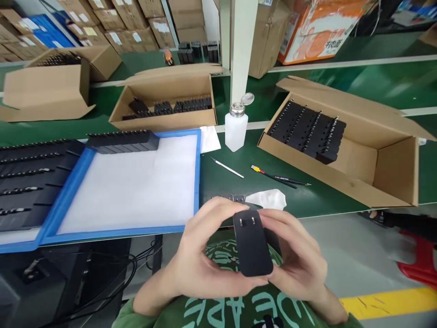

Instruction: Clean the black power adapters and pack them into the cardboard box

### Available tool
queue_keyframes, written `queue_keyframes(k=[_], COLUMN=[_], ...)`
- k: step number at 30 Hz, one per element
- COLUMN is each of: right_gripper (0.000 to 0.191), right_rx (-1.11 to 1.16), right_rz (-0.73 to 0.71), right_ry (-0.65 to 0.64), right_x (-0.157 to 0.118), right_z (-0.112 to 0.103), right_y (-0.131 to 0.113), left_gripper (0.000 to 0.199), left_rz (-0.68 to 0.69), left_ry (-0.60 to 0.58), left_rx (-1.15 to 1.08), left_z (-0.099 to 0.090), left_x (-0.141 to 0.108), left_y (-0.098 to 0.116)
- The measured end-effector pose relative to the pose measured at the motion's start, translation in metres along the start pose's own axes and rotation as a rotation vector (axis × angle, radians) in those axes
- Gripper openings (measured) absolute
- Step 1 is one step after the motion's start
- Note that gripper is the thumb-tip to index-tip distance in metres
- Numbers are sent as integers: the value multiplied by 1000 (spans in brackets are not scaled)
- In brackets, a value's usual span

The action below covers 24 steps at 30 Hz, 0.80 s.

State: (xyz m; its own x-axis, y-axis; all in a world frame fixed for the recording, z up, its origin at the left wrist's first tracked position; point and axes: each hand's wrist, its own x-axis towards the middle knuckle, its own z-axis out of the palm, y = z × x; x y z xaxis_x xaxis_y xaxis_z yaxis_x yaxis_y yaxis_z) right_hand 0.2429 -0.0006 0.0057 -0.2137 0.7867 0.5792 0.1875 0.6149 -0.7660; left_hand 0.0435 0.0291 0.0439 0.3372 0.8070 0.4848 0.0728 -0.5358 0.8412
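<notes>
A black plug adapter (253, 250) with two metal prongs on its upper face is held between both hands in front of the green shirt. My left hand (208, 255) grips its left side, fingers at the top edge and thumb at the bottom. On the right side my right hand (297, 255) holds it the same way. Just beyond the fingers, a white cloth (269, 199) lies at the table edge beside a few small dark pieces (239, 198). Tweezers (290, 180) and a white pen-like stick (228, 168) rest farther back.
A blue-framed tray (197, 182) with a white liner holds a row of black adapters (124, 142). More adapters fill the left tray (27, 182). Open cartons (164, 122) (392, 173) with adapters stand behind and right. A pump bottle (236, 130) stands by the post.
</notes>
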Motion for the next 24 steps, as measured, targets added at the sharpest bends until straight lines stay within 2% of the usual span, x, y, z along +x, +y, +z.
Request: queue_keyframes(k=[3, 7, 13, 24], right_gripper=[55, 57, 57, 53], right_rx=[12, 12, 23, 8], right_rz=[-9, -9, -11, -15], right_ry=[-1, -4, 19, 27], right_x=[-1, -5, -8, -6], right_z=[4, 6, 7, 7], right_y=[-4, -10, -18, -24], left_gripper=[76, 71, 70, 68], left_rz=[25, 31, -22, -86], left_ry=[20, 36, 44, 24], left_rx=[-16, -35, -133, -185], left_z=[0, 0, 3, 3], left_x=[-5, -10, -17, -18], left_y=[6, 11, 14, 13])
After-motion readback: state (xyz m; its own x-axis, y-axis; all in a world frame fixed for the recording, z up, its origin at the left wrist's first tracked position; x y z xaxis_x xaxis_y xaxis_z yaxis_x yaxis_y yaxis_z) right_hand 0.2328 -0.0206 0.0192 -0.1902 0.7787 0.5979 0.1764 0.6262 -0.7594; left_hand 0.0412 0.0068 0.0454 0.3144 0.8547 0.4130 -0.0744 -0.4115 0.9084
